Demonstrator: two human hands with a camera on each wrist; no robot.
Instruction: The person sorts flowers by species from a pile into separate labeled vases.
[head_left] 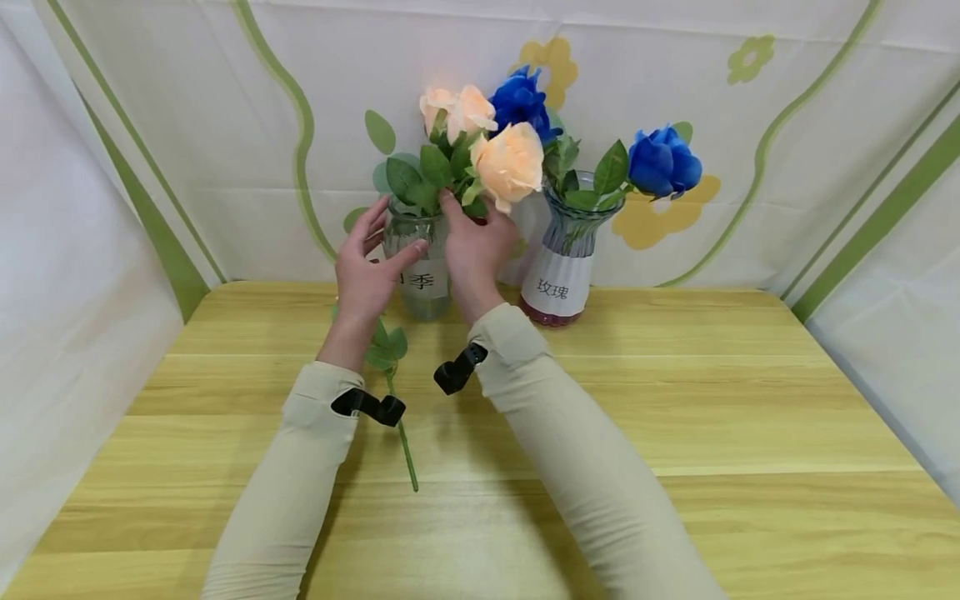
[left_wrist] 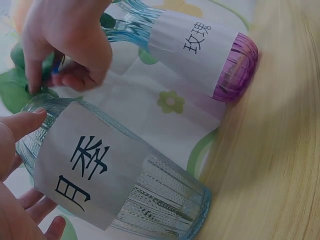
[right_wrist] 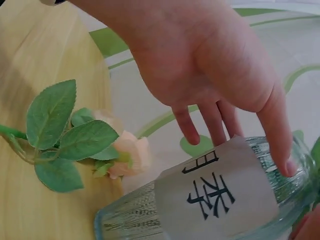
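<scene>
A clear ribbed glass vase (head_left: 429, 307) with a white label stands at the back of the table, two pale pink roses (head_left: 459, 112) and green leaves rising above it. My left hand (head_left: 365, 271) holds this vase near its neck, thumb (right_wrist: 281, 145) on the front and fingers round the far side. At the vase's mouth, my right hand (head_left: 480, 250) pinches the stem of a peach rose (head_left: 510, 162), whose bloom leans right above the knuckles. The curled right fingers (left_wrist: 75, 80) hide most of that stem.
To the right stands a second labelled vase (head_left: 555, 283), bluish above and purple at its base, with blue roses (head_left: 664, 162). Another peach rose (right_wrist: 132, 152) lies on the table (head_left: 675, 433), its stem (head_left: 406, 450) pointing toward me. A patterned cloth (head_left: 225, 167) hangs behind.
</scene>
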